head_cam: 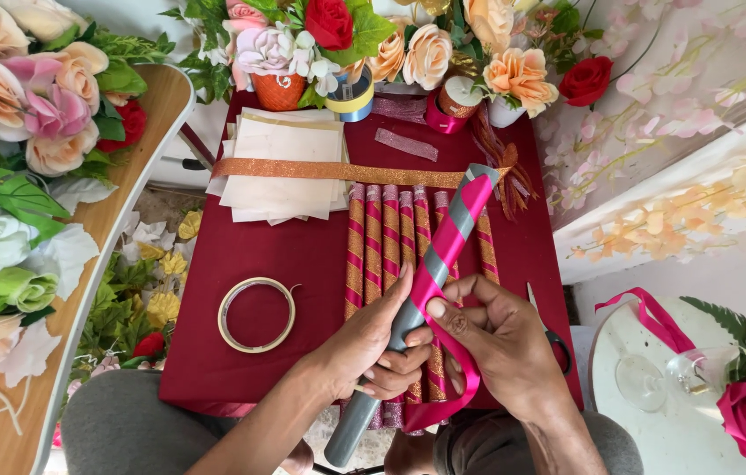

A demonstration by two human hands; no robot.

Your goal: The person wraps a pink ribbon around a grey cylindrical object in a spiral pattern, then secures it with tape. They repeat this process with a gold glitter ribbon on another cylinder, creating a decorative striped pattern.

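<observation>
My left hand grips a grey stick above the red table; my right hand pinches pink ribbon onto it. Far half wrapped, near half bare.

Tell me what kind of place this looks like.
Probably a small craft or decoration workspace. Artificial flowers crowd the edges, finished ribbon-wrapped sticks lie on a maroon cloth table, and both hands, left hand and right hand, wind pink ribbon around a grey tube.

A maroon-covered table sits between a wooden side table and a round white table, floral wallpaper behind.
</observation>
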